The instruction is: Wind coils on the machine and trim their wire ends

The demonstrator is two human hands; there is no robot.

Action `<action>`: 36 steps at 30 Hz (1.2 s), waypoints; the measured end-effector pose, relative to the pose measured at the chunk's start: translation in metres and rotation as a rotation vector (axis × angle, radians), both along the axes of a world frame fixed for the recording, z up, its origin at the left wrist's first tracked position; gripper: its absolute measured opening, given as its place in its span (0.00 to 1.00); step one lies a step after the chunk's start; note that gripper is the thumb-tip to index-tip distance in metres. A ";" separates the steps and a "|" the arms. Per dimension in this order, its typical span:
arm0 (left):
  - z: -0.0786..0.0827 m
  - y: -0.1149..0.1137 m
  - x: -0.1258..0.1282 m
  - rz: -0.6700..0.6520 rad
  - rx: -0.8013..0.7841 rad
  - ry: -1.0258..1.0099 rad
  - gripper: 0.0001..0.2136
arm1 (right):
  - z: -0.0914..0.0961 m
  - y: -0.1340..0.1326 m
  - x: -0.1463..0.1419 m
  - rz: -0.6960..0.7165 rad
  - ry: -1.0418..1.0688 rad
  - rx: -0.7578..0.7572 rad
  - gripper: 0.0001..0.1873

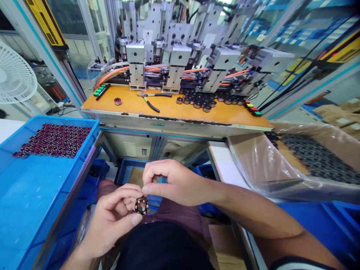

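Over my lap, my left hand [112, 219] pinches a small round wound coil part [141, 206] with copper windings between thumb and fingers. My right hand [171, 182] hovers just above and to the right of it, its thumb and forefinger pinched together at the part's top edge, perhaps on a fine wire that I cannot make out. Both hands sit below the front edge of the orange workbench [168, 110].
A blue tray [33, 187] at left holds several rows of wound coils [54, 139]. A plastic-lined box [281, 168] of dark parts [317, 157] lies at right. On the bench are pliers [152, 100], one loose coil [117, 101], a cluster of dark parts [208, 101] and the machine heads [180, 60]. A white fan [14, 75] stands far left.
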State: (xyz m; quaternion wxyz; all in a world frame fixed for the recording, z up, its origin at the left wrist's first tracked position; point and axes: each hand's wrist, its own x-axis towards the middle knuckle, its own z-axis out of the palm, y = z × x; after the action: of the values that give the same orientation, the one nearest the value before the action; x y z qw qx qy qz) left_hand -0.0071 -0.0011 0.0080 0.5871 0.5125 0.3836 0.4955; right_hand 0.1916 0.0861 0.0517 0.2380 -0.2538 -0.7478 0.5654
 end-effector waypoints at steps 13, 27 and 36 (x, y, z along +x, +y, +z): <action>-0.009 0.005 -0.002 -0.036 0.056 0.028 0.10 | 0.017 -0.008 0.008 0.011 -0.215 -0.193 0.04; -0.014 0.007 0.000 -0.105 -0.025 -0.210 0.15 | 0.008 -0.021 0.012 -0.006 -0.014 0.092 0.05; -0.013 0.009 -0.001 -0.079 0.037 -0.170 0.16 | 0.011 -0.029 0.010 -0.042 -0.039 0.128 0.06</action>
State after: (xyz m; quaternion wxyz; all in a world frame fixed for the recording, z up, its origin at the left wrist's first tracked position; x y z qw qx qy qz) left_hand -0.0077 0.0077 -0.0051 0.6271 0.4939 0.3028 0.5207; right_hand 0.2018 0.0575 0.0626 0.2510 -0.2649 -0.7813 0.5063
